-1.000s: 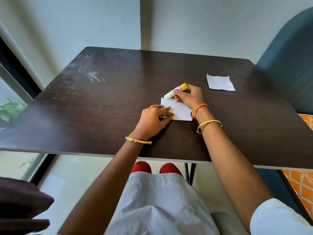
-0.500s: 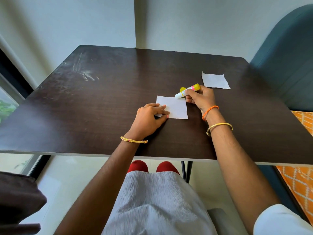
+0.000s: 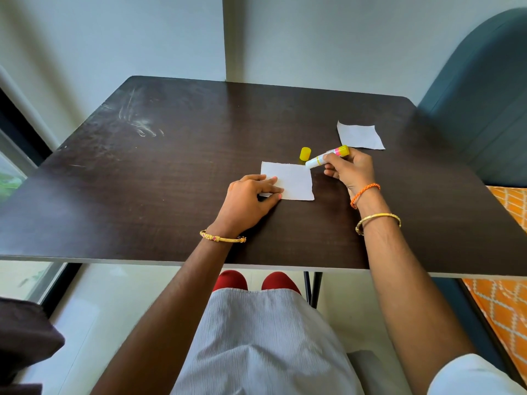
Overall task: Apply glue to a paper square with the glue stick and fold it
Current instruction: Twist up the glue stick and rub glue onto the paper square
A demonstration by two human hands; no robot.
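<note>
A white paper square (image 3: pixel 293 181) lies flat on the dark table (image 3: pixel 171 172). My left hand (image 3: pixel 248 201) presses its near left corner down with spread fingertips. My right hand (image 3: pixel 350 169) grips a white glue stick with a yellow and pink end (image 3: pixel 326 157), uncapped, its tip pointing at the paper's far right corner, just off the edge. The yellow cap (image 3: pixel 304 153) stands on the table just behind the paper.
A second white paper square (image 3: pixel 360 136) lies further back on the right. A teal chair back (image 3: pixel 479 109) rises past the table's right edge, with an orange patterned cushion (image 3: pixel 510 218) beside it. The wall runs close behind the table.
My right hand has drawn the glue stick rightward across the paper and off its far right corner. The yellow cap, hidden before, is now in sight. My left hand stayed on the paper.
</note>
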